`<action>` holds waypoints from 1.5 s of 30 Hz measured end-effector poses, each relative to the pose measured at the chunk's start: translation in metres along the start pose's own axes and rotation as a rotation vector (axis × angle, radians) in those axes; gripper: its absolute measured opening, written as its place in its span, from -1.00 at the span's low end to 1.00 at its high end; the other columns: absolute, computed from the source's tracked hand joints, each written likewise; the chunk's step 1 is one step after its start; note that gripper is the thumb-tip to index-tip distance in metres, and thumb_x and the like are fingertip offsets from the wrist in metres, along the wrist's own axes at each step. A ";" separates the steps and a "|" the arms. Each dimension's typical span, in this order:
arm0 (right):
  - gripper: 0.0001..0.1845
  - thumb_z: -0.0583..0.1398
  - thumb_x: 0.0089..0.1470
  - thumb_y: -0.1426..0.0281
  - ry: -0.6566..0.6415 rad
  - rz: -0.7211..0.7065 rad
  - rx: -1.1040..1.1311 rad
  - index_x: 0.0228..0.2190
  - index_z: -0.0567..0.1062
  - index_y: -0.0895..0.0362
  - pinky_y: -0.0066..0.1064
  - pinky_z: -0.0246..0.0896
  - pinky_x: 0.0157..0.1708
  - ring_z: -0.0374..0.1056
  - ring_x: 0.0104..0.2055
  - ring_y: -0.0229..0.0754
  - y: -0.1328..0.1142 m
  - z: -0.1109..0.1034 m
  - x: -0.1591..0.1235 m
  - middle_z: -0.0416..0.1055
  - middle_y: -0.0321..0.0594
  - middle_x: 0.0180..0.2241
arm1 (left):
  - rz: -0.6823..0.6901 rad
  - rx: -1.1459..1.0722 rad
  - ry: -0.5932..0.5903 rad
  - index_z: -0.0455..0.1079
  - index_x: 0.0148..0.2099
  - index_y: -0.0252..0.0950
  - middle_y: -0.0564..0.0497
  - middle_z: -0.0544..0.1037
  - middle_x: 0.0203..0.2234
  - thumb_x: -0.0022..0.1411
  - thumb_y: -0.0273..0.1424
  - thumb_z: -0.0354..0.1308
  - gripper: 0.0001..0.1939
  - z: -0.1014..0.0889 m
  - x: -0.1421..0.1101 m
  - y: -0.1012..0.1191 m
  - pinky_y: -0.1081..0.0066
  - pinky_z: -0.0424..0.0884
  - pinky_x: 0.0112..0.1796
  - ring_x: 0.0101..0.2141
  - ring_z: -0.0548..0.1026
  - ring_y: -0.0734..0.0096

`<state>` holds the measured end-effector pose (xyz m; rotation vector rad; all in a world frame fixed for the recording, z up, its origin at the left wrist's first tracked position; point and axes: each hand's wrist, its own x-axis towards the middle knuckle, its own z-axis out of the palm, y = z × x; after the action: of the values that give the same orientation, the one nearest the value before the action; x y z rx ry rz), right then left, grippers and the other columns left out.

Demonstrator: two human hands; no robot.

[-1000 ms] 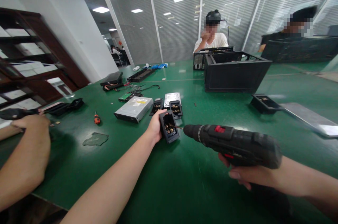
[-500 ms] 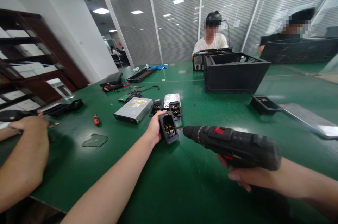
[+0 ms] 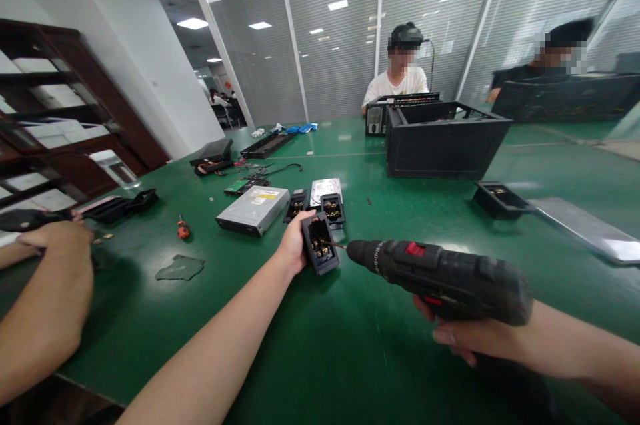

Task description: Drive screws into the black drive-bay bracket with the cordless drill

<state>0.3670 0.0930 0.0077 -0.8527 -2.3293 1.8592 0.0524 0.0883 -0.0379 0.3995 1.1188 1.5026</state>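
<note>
— From the head camera, what is on the counter [image 3: 320, 358]?

— A smooth, glossy green counter. In the middle stands a small black plastic housing [image 3: 320, 246], boxy, tilted on edge, with brass-coloured terminals inside.

— Who holds it?

— The left hand [image 3: 295, 241] wraps its grip around the housing's left side, thumb on top. The right hand [image 3: 467, 338], near right, has its grip closed on a matte black power drill [image 3: 443, 278] with a red switch; the thin bit reaches into the housing.

— Anything behind?

— Two similar black housings [image 3: 334, 207], a silver hard drive [image 3: 326, 188], a flat grey optical drive [image 3: 254, 209], and far off an open black computer case [image 3: 445, 141]. Another person's forearm [image 3: 45, 305] sits near left, cut off. The right hand's fingers are mostly hidden under the drill.
</note>
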 end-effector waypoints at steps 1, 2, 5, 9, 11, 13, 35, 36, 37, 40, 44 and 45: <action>-0.74 0.22 0.04 0.22 0.002 0.001 -0.004 -0.27 0.38 0.11 -0.39 0.28 -0.47 0.32 -0.50 -0.23 0.000 0.000 0.000 0.32 -0.38 -0.53 | 0.000 0.003 0.003 0.43 -0.38 -0.32 -0.04 0.54 -0.55 -0.01 -0.20 0.17 -0.74 0.000 0.000 0.000 0.28 0.41 -0.46 -0.53 0.49 0.26; -0.74 0.22 0.05 0.23 0.004 -0.001 -0.006 -0.27 0.38 0.11 -0.39 0.28 -0.46 0.31 -0.50 -0.23 0.000 0.000 0.000 0.32 -0.37 -0.52 | -0.003 0.005 0.004 0.43 -0.38 -0.32 -0.04 0.53 -0.55 -0.01 -0.20 0.17 -0.73 0.001 0.000 0.000 0.27 0.41 -0.46 -0.53 0.49 0.25; -0.71 0.23 0.04 0.22 0.001 0.010 0.010 -0.23 0.38 0.12 -0.36 0.30 -0.44 0.31 -0.48 -0.22 0.001 -0.001 0.000 0.34 -0.34 -0.48 | -0.015 0.008 -0.006 0.44 -0.36 -0.32 -0.06 0.54 -0.53 0.00 -0.18 0.15 -0.71 0.000 0.000 0.000 0.23 0.42 -0.43 -0.52 0.50 0.22; -0.70 0.24 0.01 0.22 0.005 -0.001 0.032 -0.24 0.38 0.12 -0.37 0.29 -0.46 0.31 -0.49 -0.22 0.000 -0.001 0.000 0.33 -0.36 -0.50 | -0.022 0.000 -0.015 0.45 -0.35 -0.33 -0.07 0.55 -0.51 0.01 -0.17 0.15 -0.70 -0.001 0.001 0.001 0.19 0.43 -0.41 -0.50 0.50 0.19; -0.73 0.24 0.02 0.24 0.002 -0.008 0.022 -0.26 0.38 0.12 -0.38 0.27 -0.47 0.30 -0.50 -0.22 -0.002 -0.001 0.001 0.32 -0.37 -0.52 | -0.028 -0.005 -0.020 0.44 -0.36 -0.33 -0.07 0.55 -0.52 0.01 -0.18 0.14 -0.71 0.000 0.000 0.001 0.20 0.43 -0.42 -0.51 0.50 0.20; -0.74 0.23 0.03 0.25 -0.007 -0.001 0.006 -0.27 0.37 0.13 -0.38 0.26 -0.46 0.30 -0.50 -0.22 -0.002 -0.001 0.001 0.32 -0.37 -0.53 | -0.034 -0.009 -0.023 0.44 -0.37 -0.33 -0.07 0.55 -0.53 0.02 -0.19 0.14 -0.72 0.001 -0.001 0.002 0.22 0.43 -0.43 -0.52 0.50 0.21; -0.71 0.21 0.06 0.25 -0.016 0.022 0.018 -0.22 0.35 0.16 -0.33 0.27 -0.43 0.29 -0.47 -0.21 -0.004 0.000 0.002 0.32 -0.34 -0.50 | -0.030 -0.003 -0.013 0.45 -0.35 -0.34 -0.08 0.56 -0.53 0.02 -0.20 0.13 -0.71 0.002 -0.002 0.002 0.24 0.42 -0.43 -0.51 0.51 0.21; -0.70 0.21 0.06 0.25 -0.015 0.023 0.022 -0.22 0.35 0.16 -0.33 0.28 -0.42 0.30 -0.46 -0.21 -0.005 0.000 0.002 0.32 -0.33 -0.48 | -0.028 -0.004 -0.014 0.45 -0.35 -0.34 -0.08 0.56 -0.53 0.03 -0.20 0.13 -0.71 0.002 -0.002 0.002 0.24 0.42 -0.43 -0.51 0.51 0.21; -0.71 0.21 0.06 0.25 -0.014 0.021 0.023 -0.22 0.35 0.15 -0.32 0.28 -0.42 0.30 -0.46 -0.21 -0.005 0.000 0.001 0.32 -0.33 -0.47 | -0.027 -0.005 -0.016 0.44 -0.35 -0.34 -0.08 0.56 -0.54 0.03 -0.20 0.13 -0.72 0.002 -0.003 0.003 0.24 0.42 -0.43 -0.51 0.51 0.21; -0.74 0.21 0.06 0.25 -0.015 0.009 0.014 -0.26 0.36 0.14 -0.34 0.27 -0.43 0.30 -0.47 -0.22 -0.004 0.000 -0.001 0.31 -0.35 -0.48 | -0.034 -0.006 -0.018 0.44 -0.35 -0.34 -0.08 0.55 -0.54 0.03 -0.21 0.12 -0.72 0.003 -0.003 0.003 0.23 0.42 -0.44 -0.52 0.51 0.20; -0.72 0.21 0.05 0.23 -0.016 -0.004 0.016 -0.26 0.35 0.14 -0.34 0.27 -0.44 0.29 -0.48 -0.22 -0.003 0.000 -0.002 0.32 -0.33 -0.47 | -0.034 -0.006 -0.014 0.44 -0.35 -0.34 -0.08 0.55 -0.53 0.02 -0.20 0.13 -0.72 0.003 -0.003 0.003 0.23 0.42 -0.44 -0.53 0.50 0.21; -0.71 0.21 0.05 0.22 -0.020 -0.004 0.017 -0.26 0.35 0.14 -0.34 0.27 -0.44 0.29 -0.48 -0.22 -0.003 0.000 -0.002 0.32 -0.33 -0.48 | -0.034 -0.006 -0.016 0.44 -0.36 -0.33 -0.08 0.55 -0.54 0.02 -0.20 0.13 -0.72 0.003 -0.003 0.003 0.22 0.42 -0.44 -0.53 0.50 0.21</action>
<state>0.3676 0.0917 0.0107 -0.8302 -2.3211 1.8925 0.0539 0.0873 -0.0329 0.3857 1.1027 1.4703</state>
